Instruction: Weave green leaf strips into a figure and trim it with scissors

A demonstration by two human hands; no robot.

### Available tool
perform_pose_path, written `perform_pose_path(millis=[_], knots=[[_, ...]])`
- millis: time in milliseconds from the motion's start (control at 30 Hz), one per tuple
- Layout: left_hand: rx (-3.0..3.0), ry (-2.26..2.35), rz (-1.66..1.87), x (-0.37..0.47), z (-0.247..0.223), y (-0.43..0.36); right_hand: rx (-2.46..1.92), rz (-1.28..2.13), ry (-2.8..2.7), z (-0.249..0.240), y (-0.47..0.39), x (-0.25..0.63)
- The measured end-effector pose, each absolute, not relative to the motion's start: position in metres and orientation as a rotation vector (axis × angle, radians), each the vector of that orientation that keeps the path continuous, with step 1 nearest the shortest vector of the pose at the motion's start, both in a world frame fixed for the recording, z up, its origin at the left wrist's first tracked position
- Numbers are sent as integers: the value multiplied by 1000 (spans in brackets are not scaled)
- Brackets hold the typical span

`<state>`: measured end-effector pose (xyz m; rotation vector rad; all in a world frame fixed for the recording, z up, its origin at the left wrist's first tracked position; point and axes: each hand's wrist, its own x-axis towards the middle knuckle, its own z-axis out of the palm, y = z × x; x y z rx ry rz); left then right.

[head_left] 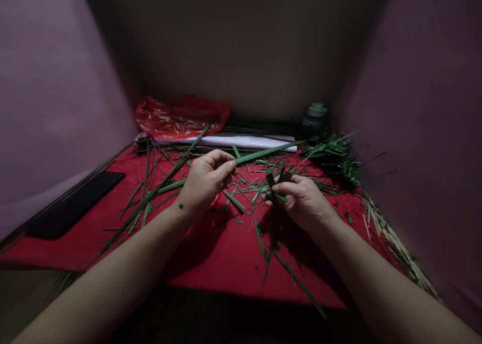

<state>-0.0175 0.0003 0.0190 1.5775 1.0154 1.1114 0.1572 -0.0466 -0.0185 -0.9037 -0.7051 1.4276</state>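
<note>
Between thumb and fingertips, my left hand [211, 176] pinches a long green leaf strip [265, 153] that stretches away to the right. My right hand [303, 198] is closed on a small folded piece of green leaf [278, 186], several short ends of which stick up past the fingers. The two hands are apart above the red cloth [222, 253]. Under and around them lie loose leaf strips [165, 183] and small cut scraps. A bit of something orange-red, perhaps a handle [215, 200], shows below my left hand, mostly hidden.
At the back are a crumpled red plastic bag [181, 115], a white roll [248, 142] and a bottle with a pale cap [315, 114]. Dark green foliage [333, 153] and pale stalks [399, 248] lie on the right. A flat black object [77, 203] rests at left. Pinkish walls flank both sides.
</note>
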Motion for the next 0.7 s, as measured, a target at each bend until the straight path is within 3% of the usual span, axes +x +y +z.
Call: perform_pose_path(millis=[133,300,433,700], knots=[[1685,1051,946,-23,21,23,-897,1389,-687,-7,-41,171],[2539,1102,565,-12,0,56,-886,1424,-765,-2,-36,180],[2783,1089,480,-1,-17,78,-888,1460,-649,-14,-35,185],[3173,634,204,11,-24,85,-838,1535,-605,-27,-33,189]])
